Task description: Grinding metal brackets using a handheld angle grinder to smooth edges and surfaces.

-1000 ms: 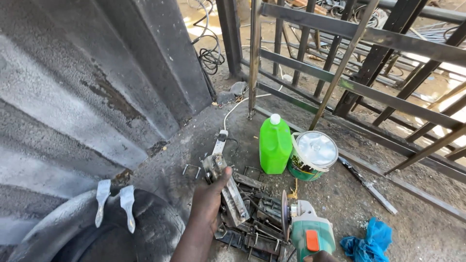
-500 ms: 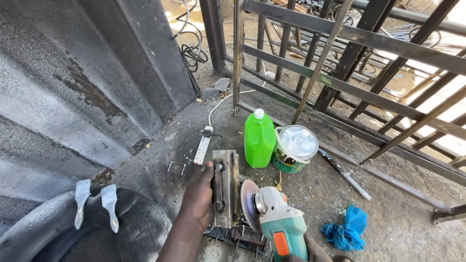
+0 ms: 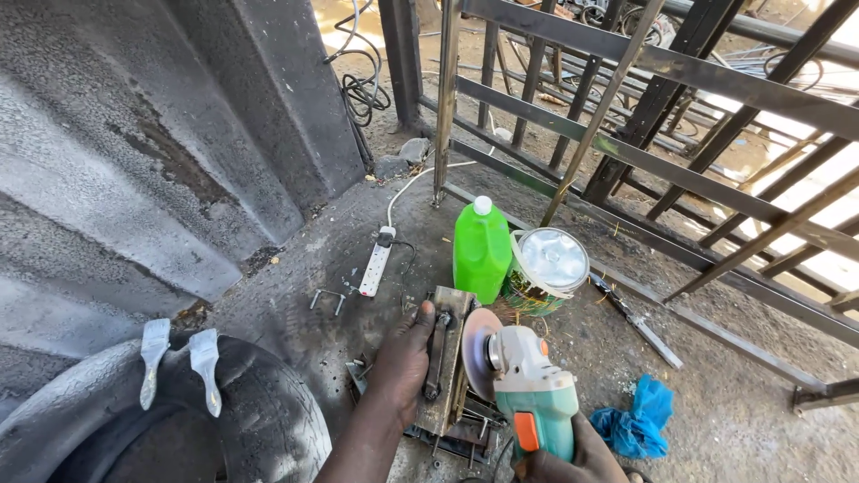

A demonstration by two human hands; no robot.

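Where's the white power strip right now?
In the head view the white power strip lies on the ground left of the green jug, beyond the left hand and just past two small metal brackets.

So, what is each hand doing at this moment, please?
Left hand: fingers curled over the edge of the metal piece, pressing it down.
Right hand: closed around the green angle grinder.

A green plastic jug [image 3: 481, 249] with white cap touches a labelled round paint tin [image 3: 544, 271] on the ground.
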